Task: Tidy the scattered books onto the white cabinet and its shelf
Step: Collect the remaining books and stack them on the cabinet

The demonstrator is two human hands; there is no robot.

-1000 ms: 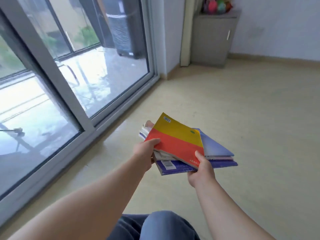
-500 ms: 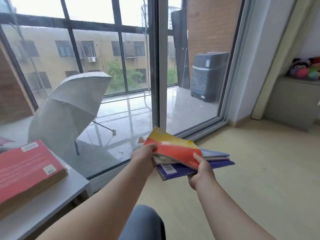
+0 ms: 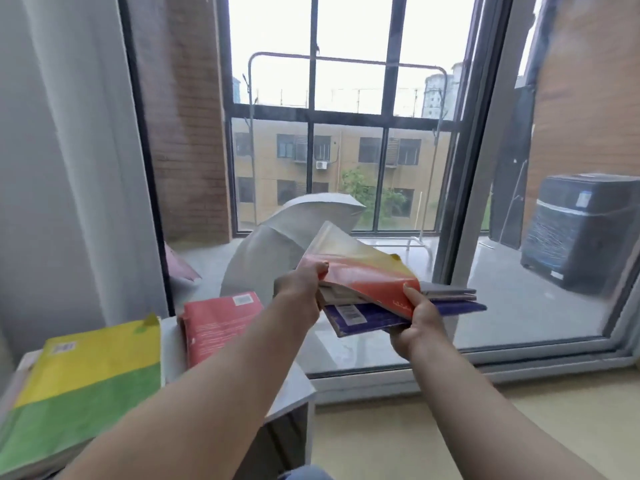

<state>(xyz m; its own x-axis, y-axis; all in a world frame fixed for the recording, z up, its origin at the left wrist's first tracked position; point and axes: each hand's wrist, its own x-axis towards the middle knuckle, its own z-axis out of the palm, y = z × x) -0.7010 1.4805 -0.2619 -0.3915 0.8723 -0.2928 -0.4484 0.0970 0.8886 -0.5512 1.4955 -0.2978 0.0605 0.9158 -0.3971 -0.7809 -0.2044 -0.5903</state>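
Observation:
I hold a small stack of books point(image 3: 367, 292) in the air in front of the window, a yellow-and-red book on top and a purple one at the bottom. My left hand point(image 3: 299, 284) grips the stack's left edge. My right hand point(image 3: 419, 322) grips its near right corner, thumb on the red cover. Below and to the left stands the white cabinet point(image 3: 294, 386). On its top lie a red book point(image 3: 218, 322) and a yellow-and-green book point(image 3: 86, 386) on another stack.
A large glass sliding door point(image 3: 485, 188) fills the view ahead, its frame rail along the floor. A grey curtain point(image 3: 69, 161) hangs at the left. Outside on the balcony are a grey umbrella point(image 3: 277, 251) and a dark appliance point(image 3: 581, 233). Beige floor lies at the lower right.
My view has swung left and upward from the floor to the window. The white cabinet with its books has come into view at the lower left. Both hands keep their hold on the stack.

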